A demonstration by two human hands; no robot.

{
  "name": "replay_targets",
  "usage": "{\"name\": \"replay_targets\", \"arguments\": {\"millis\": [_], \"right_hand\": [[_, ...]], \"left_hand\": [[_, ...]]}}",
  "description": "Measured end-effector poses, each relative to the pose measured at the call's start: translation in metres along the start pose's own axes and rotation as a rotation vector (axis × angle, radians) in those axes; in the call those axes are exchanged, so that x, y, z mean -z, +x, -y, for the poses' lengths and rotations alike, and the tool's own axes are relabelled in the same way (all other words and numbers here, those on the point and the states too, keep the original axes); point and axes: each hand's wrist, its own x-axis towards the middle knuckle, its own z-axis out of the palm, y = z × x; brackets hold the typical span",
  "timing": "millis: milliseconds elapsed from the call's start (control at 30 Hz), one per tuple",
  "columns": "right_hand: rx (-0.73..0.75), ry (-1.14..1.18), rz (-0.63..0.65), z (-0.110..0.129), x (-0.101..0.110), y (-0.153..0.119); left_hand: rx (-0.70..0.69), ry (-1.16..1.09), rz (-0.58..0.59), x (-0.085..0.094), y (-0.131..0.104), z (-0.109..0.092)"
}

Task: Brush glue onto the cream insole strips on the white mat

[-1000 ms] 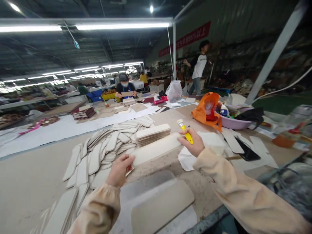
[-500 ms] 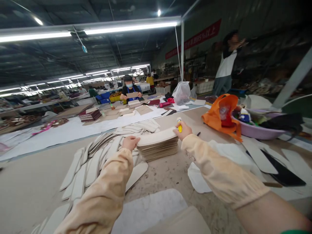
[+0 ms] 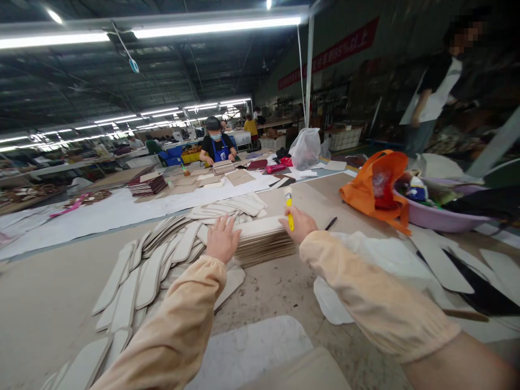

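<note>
A neat stack of pale, long pieces [image 3: 266,248] stands in the middle of the table. At its left end my left hand [image 3: 222,238] has its fingers spread, with nothing gripped. My right hand [image 3: 299,223] is at the stack's right end, closed around a brush [image 3: 290,211] with a yellow handle; its pale bristles point up. Loose pale pieces [image 3: 152,281] lie overlapping to the left of the stack. One more piece [image 3: 231,283] lies flat just in front of the stack, partly hidden by my left sleeve.
At the right are an orange bag [image 3: 376,187] and a purple basin [image 3: 442,214] full of things. White sheets [image 3: 377,254] lie near my right sleeve. Across the table a person in a blue apron [image 3: 221,149] handles pieces. Another person [image 3: 433,97] stands at the back right.
My left hand has opened from its pinch at the stack's left end. The brush now stands more upright in my right hand. The person at the back right has moved further right.
</note>
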Motion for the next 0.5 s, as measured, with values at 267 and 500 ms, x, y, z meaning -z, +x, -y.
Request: {"name": "replay_targets", "arguments": {"millis": [267, 500], "right_hand": [[0.421, 0.025, 0.173, 0.053, -0.032, -0.024], [0.302, -0.104, 0.138, 0.005, -0.012, -0.030]], "left_hand": [[-0.327, 0.267, 0.051, -0.015, -0.020, -0.014], [-0.275, 0.243, 0.119, -0.013, -0.017, -0.017]]}}
